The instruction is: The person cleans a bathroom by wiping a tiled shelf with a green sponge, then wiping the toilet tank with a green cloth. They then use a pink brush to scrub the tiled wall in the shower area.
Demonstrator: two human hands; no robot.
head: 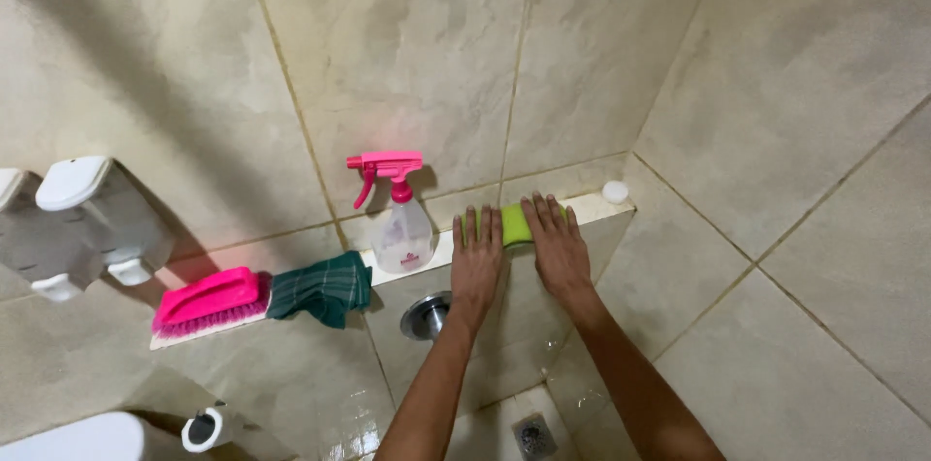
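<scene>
**Fingers Spread Flat Across a Green Sponge on the Ledge**

Fingers (473,224) of the left hand (476,262) lay extended and slightly apart, flat against the narrow tiled ledge (582,207); those of the right hand (557,246) were likewise stretched out, clamped on nothing. Between and under both hands sat a lime-green sponge (514,224), bright and rectangular, pressed onto the ledge. Only its middle strip showed, since the hands covered its ends, so its full length could not be judged.

Below the hands a round metal valve knob (427,315) stuck out of the wall, partly hidden by the left forearm. Lower still, a floor drain (532,437) was cut off by the frame edge.

Leftward along the ledge stood a clear spray bottle (401,228) with a pink trigger, then a crumpled green checked cloth (322,290) and a pink scrub brush (210,300). A small white round object (615,191) rested in the far corner, too small to identify.
</scene>
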